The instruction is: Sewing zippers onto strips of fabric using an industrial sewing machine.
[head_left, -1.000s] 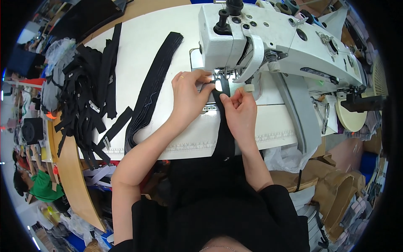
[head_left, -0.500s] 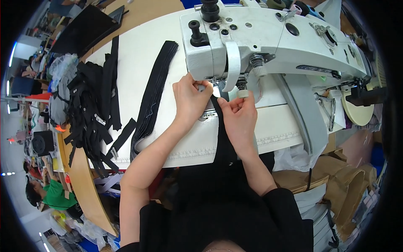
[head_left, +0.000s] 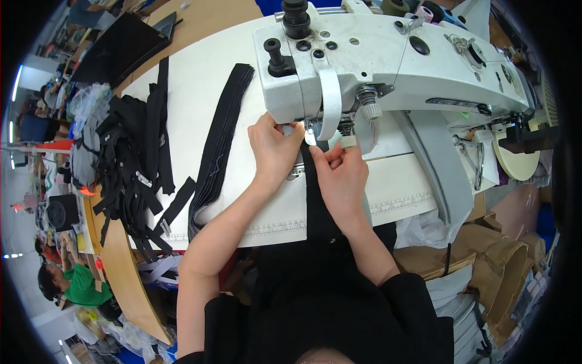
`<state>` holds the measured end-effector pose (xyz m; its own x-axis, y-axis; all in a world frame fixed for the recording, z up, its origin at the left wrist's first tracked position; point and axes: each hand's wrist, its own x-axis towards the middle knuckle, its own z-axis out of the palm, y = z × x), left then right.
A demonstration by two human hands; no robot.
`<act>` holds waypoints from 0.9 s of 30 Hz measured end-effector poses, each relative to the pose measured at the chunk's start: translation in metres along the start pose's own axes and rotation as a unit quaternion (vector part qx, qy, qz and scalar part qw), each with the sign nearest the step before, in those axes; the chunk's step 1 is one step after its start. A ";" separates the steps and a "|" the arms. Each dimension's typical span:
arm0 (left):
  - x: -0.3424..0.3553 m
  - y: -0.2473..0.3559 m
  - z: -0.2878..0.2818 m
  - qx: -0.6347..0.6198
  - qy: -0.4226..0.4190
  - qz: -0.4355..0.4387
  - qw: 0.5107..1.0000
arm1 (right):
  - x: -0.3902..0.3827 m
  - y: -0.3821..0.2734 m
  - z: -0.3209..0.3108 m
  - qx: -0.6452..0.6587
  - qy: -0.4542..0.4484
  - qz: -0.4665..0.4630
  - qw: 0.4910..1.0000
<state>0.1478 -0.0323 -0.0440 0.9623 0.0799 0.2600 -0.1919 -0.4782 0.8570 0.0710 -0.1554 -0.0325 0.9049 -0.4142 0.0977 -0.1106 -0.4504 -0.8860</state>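
Seeing sewing machine [head_left: 388, 67] sitting lower and further left in view than a second ago. Pinching black strip [head_left: 318, 212] with right hand [head_left: 342, 185], spanning from machine to desk's [head_left: 394, 182] front edge; curling left hand [head_left: 273, 148] alongside, can't tell if gripping.

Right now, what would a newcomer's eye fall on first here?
The big white metal sewing machine fills the upper right. Below it, the bare right hand pinches a long black fabric strip, close beside the left hand. On the white table's left lies a tangled heap of black fabric strips.
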 end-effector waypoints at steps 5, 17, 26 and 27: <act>0.000 -0.001 0.002 -0.005 0.022 -0.003 1.000 | 0.004 -0.004 0.000 0.012 0.006 0.012 1.000; 0.002 -0.002 0.003 0.024 0.019 0.002 1.000 | 0.006 -0.004 -0.002 0.019 0.002 0.007 1.000; 0.001 0.007 -0.017 0.017 -0.061 -0.033 0.997 | 0.006 -0.008 -0.003 0.004 -0.019 0.002 1.000; -0.001 0.010 -0.020 -0.012 -0.100 -0.035 0.994 | 0.006 -0.007 -0.004 0.004 -0.018 0.001 1.000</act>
<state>0.1414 -0.0191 -0.0268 0.9921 -0.0642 0.1078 -0.1253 -0.4571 0.8806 0.0758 -0.1583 -0.0238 0.9186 -0.3872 0.0792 -0.1097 -0.4421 -0.8902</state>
